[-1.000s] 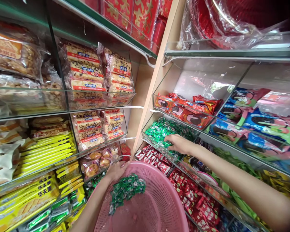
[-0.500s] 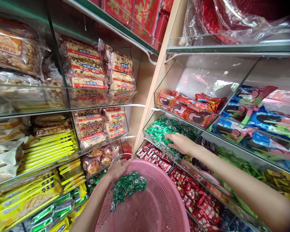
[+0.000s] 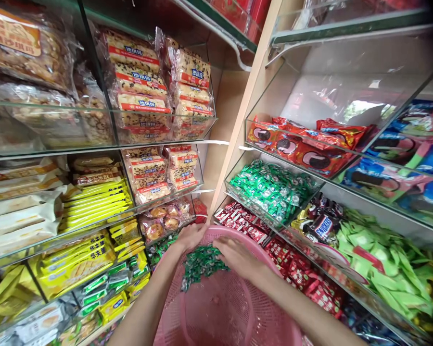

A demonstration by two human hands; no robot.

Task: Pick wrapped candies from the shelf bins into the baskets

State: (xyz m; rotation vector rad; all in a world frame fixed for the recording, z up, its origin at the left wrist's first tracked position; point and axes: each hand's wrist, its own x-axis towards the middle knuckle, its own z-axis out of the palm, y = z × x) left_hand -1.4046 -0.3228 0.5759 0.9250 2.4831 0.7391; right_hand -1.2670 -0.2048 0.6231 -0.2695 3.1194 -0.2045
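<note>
A pink plastic basket [image 3: 274, 288] with perforated walls stands low in front of me. My left hand [image 3: 192, 236] is closed over its far-left rim. Inside, green-wrapped candies [image 3: 202, 262] lie heaped against the far wall, and the bottom nearer me shows bare pink plastic. My right hand [image 3: 236, 252] reaches over the basket's far-right side, its curled fingertips at the edge of that heap. Whatever its fingers hold, if anything, is hidden. Beyond the right hand, a clear shelf bin [image 3: 250, 204] is filled with similar green-wrapped candies [image 3: 274, 185].
Glass-fronted shelves meet in a corner around the basket. On the left are packaged sesame pastries [image 3: 142, 103] and yellow wafer packs [image 3: 75, 259]. To the right lie red snack packs [image 3: 310, 154], red-wrapped candies [image 3: 303, 278], Snickers bars [image 3: 323, 226] and light-green packets [image 3: 378, 250].
My right hand has moved from the green candy bin down and left to the basket. My left hand stays on the rim. The view has shifted, with the shelves at different angles.
</note>
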